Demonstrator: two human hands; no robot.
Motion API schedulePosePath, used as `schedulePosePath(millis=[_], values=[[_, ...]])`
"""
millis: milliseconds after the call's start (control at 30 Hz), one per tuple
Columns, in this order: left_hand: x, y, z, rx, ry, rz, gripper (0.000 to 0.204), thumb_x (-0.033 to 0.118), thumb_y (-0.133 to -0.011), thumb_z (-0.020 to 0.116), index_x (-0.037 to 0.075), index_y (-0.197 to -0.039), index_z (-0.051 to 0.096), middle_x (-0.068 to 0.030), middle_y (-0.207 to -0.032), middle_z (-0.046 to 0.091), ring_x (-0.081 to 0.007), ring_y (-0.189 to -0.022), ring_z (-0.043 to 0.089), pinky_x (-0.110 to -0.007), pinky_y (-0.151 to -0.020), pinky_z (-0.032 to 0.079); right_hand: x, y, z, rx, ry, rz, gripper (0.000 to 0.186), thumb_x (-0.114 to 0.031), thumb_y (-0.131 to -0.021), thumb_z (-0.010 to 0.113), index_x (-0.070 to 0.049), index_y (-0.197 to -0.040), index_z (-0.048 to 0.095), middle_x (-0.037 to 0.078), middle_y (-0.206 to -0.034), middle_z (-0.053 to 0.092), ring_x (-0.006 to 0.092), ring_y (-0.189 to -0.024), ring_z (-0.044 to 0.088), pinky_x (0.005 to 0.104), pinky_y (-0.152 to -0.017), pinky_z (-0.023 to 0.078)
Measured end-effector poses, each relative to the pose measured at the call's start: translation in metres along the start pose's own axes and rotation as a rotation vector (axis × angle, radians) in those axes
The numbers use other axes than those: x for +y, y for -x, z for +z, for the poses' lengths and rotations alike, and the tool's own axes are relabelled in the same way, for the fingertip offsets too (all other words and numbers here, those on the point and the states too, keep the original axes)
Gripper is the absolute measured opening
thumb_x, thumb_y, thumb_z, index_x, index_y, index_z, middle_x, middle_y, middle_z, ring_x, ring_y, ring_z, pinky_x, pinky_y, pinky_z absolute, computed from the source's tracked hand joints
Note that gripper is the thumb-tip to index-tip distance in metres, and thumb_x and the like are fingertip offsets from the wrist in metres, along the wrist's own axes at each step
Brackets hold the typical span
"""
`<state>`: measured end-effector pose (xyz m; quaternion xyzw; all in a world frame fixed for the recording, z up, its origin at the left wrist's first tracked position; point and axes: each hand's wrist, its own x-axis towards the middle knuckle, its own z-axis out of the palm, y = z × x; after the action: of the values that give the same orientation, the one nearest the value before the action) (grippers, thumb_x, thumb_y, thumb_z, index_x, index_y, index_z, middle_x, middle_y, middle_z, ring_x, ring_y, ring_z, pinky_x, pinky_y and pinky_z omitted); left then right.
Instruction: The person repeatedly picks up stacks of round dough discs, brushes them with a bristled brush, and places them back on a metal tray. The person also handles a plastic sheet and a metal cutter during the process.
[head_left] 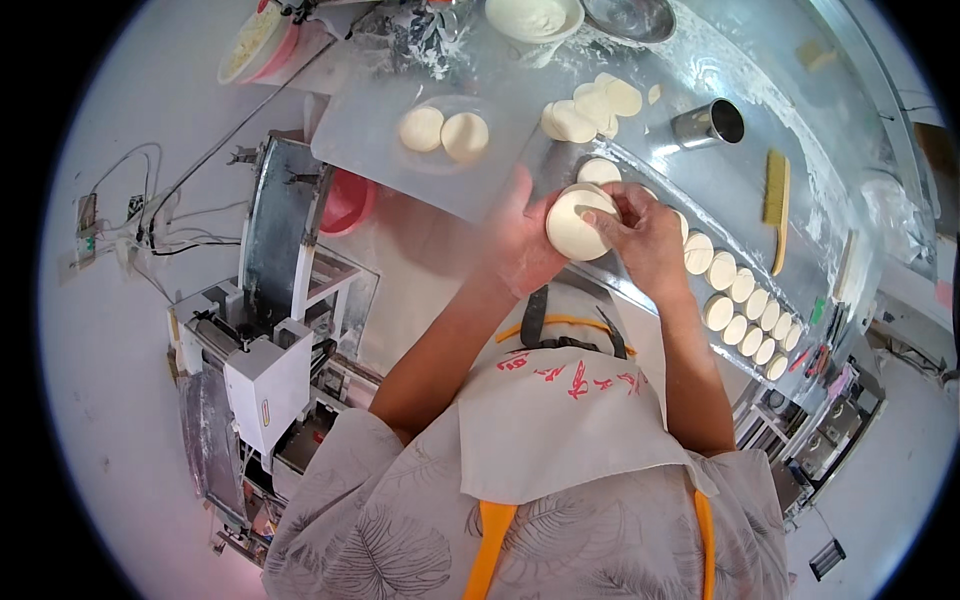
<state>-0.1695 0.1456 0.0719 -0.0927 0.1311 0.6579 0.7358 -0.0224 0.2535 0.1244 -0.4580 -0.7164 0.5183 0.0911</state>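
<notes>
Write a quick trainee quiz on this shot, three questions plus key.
1. Multiple choice. What do the person's left hand and right hand both touch?
a) white bowl
b) dough round
c) red tub

2. True or false: in this view, the brush lies to the right of the metal cup.

3. Count: how many dough rounds lie on the table to the left of the overlapping pile?

Key: 1 b; 2 true; 3 two, side by side.
</notes>
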Motion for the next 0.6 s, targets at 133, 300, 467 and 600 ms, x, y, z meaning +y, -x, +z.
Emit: schedulePosePath(millis=[133,300,467,600], values=[[-0.013,0.013,-0.043,0.173,-0.289,0.121,0.070,0.055,-0.115,0.040,-0.003,-0.154,0.046,-0.0133,-0.149,0.058,-0.0268,-0.141,0.055,-0.045,-0.120,0.043,0.017,-0.008,0.027,0.015,-0.235,0.071,0.033,-0.021,-0.100,0.076,0.003,-0.122,0.073,0.013,-0.098,0.078,0.0178,-0.086,0.073,0.0323,-0.081,0.058],[0.003,0.026,-0.090,0.528,-0.531,0.335,0.048,0.034,-0.113,0.057,-0.004,-0.142,0.053,-0.0157,-0.144,0.060,-0.0233,-0.130,0.064,-0.037,-0.106,0.056,0.032,-0.044,0.089,-0.139,-0.009,0.021,0.039,-0.028,-0.103,0.064,0.003,-0.125,0.071,0.024,-0.112,0.076,0.0358,-0.103,0.073,0.0424,-0.093,0.056],[0.090,0.027,-0.147,0.667,-1.084,0.535,0.053,0.043,-0.112,0.057,-0.008,-0.129,0.057,-0.0186,-0.116,0.072,-0.0241,-0.093,0.077,-0.034,-0.085,0.065,0.018,-0.150,0.163,-0.292,0.105,-0.290,0.039,-0.029,-0.100,0.064,0.002,-0.122,0.072,0.028,-0.115,0.074,0.0457,-0.108,0.070,0.0486,-0.094,0.055],[0.156,0.012,-0.142,0.702,-0.836,0.449,0.057,0.048,-0.112,0.056,-0.008,-0.117,0.063,-0.0148,-0.091,0.075,-0.0223,-0.071,0.076,-0.033,-0.070,0.065,0.008,-0.240,0.220,-0.351,0.268,-0.476,0.036,-0.029,-0.100,0.064,0.000,-0.117,0.074,0.027,-0.111,0.074,0.0466,-0.107,0.070,0.0509,-0.093,0.055]])
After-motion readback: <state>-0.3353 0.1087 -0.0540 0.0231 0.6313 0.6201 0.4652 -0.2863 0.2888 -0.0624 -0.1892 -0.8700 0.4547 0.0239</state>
